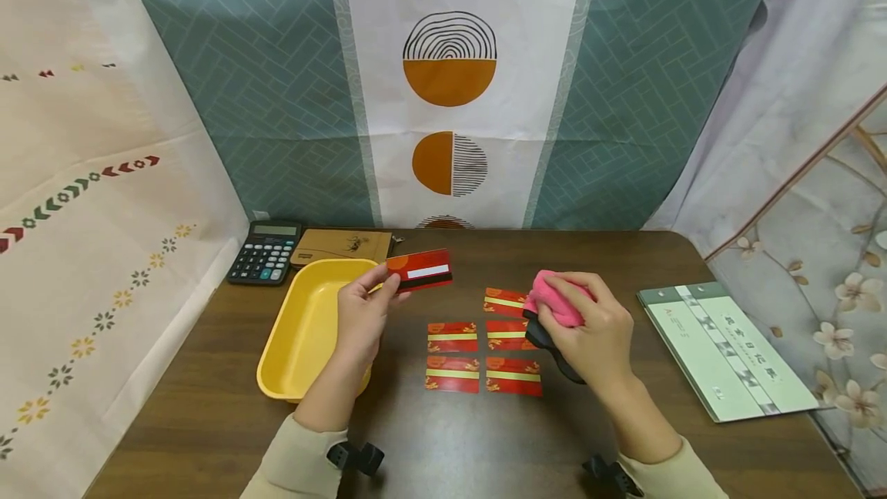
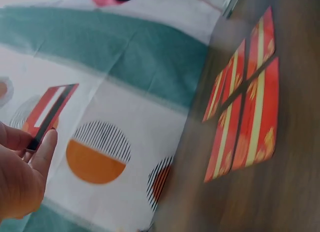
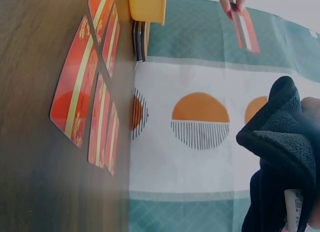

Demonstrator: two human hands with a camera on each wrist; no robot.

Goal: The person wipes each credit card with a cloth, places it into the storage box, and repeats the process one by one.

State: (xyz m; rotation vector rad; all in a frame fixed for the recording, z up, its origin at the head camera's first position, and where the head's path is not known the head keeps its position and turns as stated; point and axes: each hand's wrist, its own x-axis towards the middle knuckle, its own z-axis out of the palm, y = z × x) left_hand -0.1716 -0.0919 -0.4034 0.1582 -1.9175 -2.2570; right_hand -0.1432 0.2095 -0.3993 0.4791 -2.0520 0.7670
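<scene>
My left hand (image 1: 363, 310) pinches a red card (image 1: 420, 269) by its left edge, raised above the table. A white strip and a black stripe show on the card's face. My right hand (image 1: 589, 322) grips a bunched cloth, pink (image 1: 557, 299) on one side and dark (image 3: 285, 142) on the other, also held up off the table. Below and between the hands, several red cards with a pale yellow band (image 1: 452, 374) lie on the table in two columns. The cloth overlaps the right column's upper cards in the head view.
A yellow basin (image 1: 277, 356) stands left of the cards. Behind it are a calculator (image 1: 265, 252) and a brown notebook (image 1: 339, 245). At the right lies a pale green notebook (image 1: 728, 353) on the brown table (image 1: 443, 453). Patterned cloth hangs behind the table.
</scene>
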